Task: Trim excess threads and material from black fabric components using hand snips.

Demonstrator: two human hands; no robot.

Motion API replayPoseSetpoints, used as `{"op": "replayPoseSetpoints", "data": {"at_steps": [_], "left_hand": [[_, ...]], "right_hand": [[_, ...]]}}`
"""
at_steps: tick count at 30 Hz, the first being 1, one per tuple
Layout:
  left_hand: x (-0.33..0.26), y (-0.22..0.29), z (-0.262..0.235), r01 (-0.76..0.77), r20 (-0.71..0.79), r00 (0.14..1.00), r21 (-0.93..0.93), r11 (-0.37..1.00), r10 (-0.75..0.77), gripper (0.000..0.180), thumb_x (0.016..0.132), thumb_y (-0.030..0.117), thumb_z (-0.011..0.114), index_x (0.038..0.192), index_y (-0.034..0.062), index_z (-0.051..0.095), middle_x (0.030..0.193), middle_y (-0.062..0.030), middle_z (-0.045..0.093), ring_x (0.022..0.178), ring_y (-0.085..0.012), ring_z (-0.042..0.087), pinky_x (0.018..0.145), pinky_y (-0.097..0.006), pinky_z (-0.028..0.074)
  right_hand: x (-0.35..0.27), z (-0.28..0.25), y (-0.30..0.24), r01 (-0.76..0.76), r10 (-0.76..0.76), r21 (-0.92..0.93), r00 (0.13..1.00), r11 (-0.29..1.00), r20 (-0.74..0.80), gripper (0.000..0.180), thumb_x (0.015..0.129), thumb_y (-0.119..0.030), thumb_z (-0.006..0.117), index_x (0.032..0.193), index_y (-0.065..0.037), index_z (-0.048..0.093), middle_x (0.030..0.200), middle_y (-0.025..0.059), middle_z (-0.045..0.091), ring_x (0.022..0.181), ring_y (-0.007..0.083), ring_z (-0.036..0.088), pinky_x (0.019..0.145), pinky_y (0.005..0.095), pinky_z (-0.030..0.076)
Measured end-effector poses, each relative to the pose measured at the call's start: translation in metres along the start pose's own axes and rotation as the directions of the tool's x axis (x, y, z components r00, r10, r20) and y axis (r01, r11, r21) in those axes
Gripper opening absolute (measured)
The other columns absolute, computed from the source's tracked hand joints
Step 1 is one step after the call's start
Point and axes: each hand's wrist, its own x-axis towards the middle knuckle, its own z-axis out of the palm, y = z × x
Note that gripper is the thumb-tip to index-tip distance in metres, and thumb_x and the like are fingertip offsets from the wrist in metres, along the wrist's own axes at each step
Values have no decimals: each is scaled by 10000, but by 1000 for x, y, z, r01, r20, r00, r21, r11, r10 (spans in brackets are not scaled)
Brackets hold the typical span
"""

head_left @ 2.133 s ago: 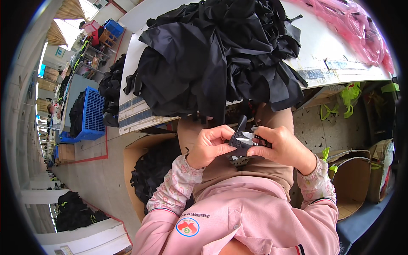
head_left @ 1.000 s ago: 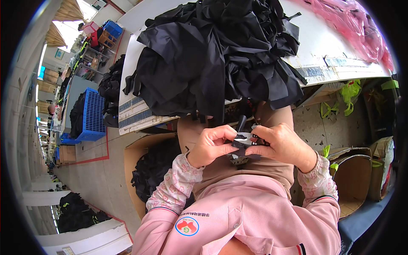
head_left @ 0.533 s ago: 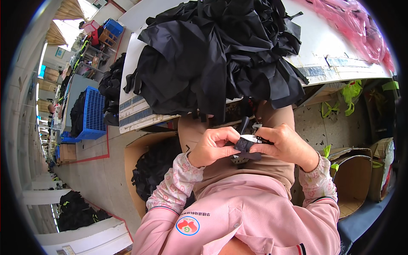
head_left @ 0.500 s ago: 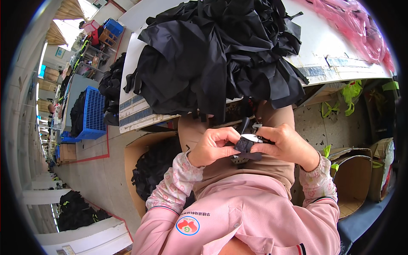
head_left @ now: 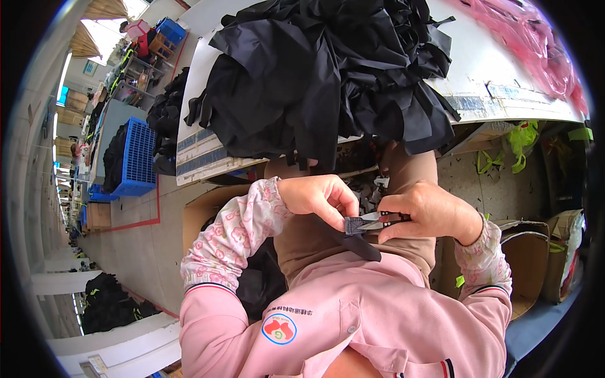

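Note:
Over my lap, my left hand (head_left: pixel 320 198) pinches a small black strap piece (head_left: pixel 363 246) between thumb and fingers. The strap's flat folded end points right, and its loose tail hangs toward my shirt. Thread snips (head_left: pixel 380 222) are gripped in my right hand (head_left: pixel 426 213), thumb on one side and fingers on the other. Their blades stand apart and reach left to the folded end of the strap; whether they touch a thread there is too small to tell. Ahead of both hands, a large heap of black fabric (head_left: pixel 277 82) covers the table (head_left: pixel 195 151) and droops over its near edge.
Pink plastic sheeting (head_left: pixel 523 44) lies at the table's right. An open cardboard box (head_left: pixel 196 214) with black pieces stands by my left leg, and another cardboard box (head_left: pixel 532 268) at my right. Green strips (head_left: pixel 522 143) hang under the table. A blue crate (head_left: pixel 138 154) stands far left.
My left hand has moved up a little and turned, so the strap's tail now hangs lower. The snips' blades, less visible before, now extend leftward to the strap's end.

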Motion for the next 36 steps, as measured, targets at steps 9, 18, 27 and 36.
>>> {"op": "replayPoseSetpoints", "data": {"at_steps": [9,18,27,36], "left_hand": [[4,-1,4,76,5,997,21,997,-76,89,789,-23,673,863,-54,635,877,-37,590,848,-113,548,787,-259,450],[7,-3,7,82,64,994,33,996,-84,90,799,-16,670,873,-57,642,881,-45,604,850,-115,563,794,-261,461],[10,-12,7,51,75,996,56,997,-55,135,802,54,702,914,-18,680,835,-6,657,762,-63,568,727,-218,453],[11,-29,18,-338,-583,747,83,937,321,169,874,30,661,1038,-11,663,952,-21,671,858,-75,605,809,-223,486]], "right_hand": [[6,12,-1,93,-93,-3,995,996,-39,398,834,-455,681,828,-62,615,549,120,567,539,335,589,488,398,439],[4,19,7,119,-120,-20,992,993,-30,394,843,-446,672,797,-61,603,525,125,526,522,346,564,475,408,416],[8,16,2,123,-123,39,992,992,0,384,853,-418,672,751,-56,594,543,132,525,529,349,556,484,405,415],[-3,29,5,-196,207,70,876,978,-436,359,777,-330,772,795,-28,579,617,127,592,543,340,585,493,383,440]]}}
